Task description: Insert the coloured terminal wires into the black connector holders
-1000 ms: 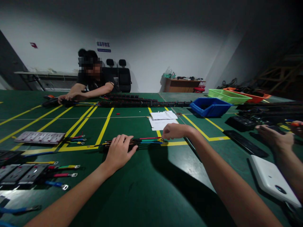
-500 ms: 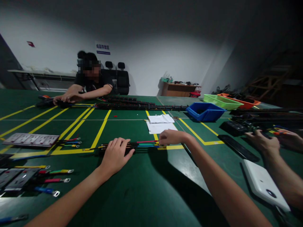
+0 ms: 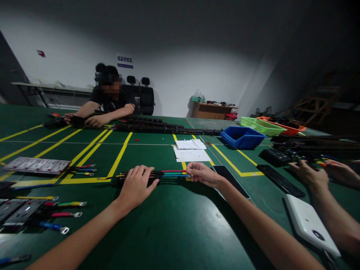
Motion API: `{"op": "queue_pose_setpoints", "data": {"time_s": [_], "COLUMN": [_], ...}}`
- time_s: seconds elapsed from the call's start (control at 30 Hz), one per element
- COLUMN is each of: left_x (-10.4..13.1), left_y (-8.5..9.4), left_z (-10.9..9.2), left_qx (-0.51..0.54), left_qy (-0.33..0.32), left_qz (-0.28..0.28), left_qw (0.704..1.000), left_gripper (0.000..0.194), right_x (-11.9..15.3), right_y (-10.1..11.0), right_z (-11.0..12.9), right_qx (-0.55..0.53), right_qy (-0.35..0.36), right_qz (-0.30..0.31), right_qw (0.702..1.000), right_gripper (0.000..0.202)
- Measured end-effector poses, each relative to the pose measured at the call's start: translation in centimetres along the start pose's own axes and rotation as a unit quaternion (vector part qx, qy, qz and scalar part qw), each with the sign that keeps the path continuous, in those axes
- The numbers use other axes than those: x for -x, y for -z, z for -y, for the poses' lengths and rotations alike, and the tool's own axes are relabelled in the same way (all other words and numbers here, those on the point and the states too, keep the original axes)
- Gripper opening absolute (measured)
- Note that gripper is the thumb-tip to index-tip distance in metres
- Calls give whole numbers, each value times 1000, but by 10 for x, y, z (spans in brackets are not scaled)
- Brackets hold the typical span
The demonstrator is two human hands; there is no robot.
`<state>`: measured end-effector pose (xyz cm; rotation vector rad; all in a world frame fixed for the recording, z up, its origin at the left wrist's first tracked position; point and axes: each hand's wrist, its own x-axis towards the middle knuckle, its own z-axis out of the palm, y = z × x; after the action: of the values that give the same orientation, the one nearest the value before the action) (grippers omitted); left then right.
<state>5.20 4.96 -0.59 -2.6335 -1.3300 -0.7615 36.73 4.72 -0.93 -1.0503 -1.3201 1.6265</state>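
Note:
My left hand [image 3: 137, 184] is draped over a dark-sleeved wire bundle [image 3: 154, 174], fingers on its far side and thumb on the near side. Part of the bundle is hidden beneath the palm. Red, green and blue wires [image 3: 173, 174] run from it to the right. At their ends, my right hand [image 3: 201, 174] is closed in a pinch on the wire ends, whose tips are covered by the fingers. Left of my left hand, a thin yellow-and-black lead [image 3: 108, 177] with a ring terminal sticks out. A dark-screened phone [image 3: 232, 182] lies beside my right wrist.
White papers [image 3: 191, 154] lie beyond my hands. Terminal-ended cables [image 3: 64, 214] and grey modules [image 3: 38, 165] are at left. Blue [image 3: 242, 138], green [image 3: 263, 126] and orange bins stand back right. A white device [image 3: 311, 225] lies right, near a co-worker's hands [image 3: 311, 174]; another person [image 3: 111, 97] works opposite.
My right hand has turned and lowered slightly, its fingers now pinching the wire ends from the right. The phone has come into view. My left hand stays put. The person opposite has shifted their hands.

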Motion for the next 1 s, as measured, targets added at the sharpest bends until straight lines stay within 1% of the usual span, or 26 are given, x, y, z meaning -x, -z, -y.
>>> {"op": "queue_pose_setpoints", "data": {"time_s": [0.13, 0.23, 0.53, 0.7, 0.87, 1.0], "left_x": [-1, -2, -3, -3, -3, -3], "left_y": [1, 3, 4, 2, 2, 2], "left_z": [-1, -2, -3, -3, -3, -3], "left_qx": [0, -4, -16, -13, -12, -12], "left_qy": [-2, -1, 2, 3, 6, 7], "left_qz": [3, 9, 9, 8, 14, 18], "left_qw": [1000, 1000, 1000, 1000, 1000, 1000], "left_gripper": [44, 44, 42, 42, 42, 42], "right_x": [-1, -1, -4, -6, -4, -2], "right_y": [5, 5, 2, 0, 2, 6], "right_z": [-2, -3, -4, -5, -5, -6], "right_qx": [-37, -48, -38, -51, -73, -89], "right_qy": [-5, -10, -11, 3, -5, -3], "right_qz": [-2, -9, -41, -65, -56, -38], "right_qw": [999, 999, 998, 997, 996, 995], "right_gripper": [39, 37, 41, 40, 38, 41]}}
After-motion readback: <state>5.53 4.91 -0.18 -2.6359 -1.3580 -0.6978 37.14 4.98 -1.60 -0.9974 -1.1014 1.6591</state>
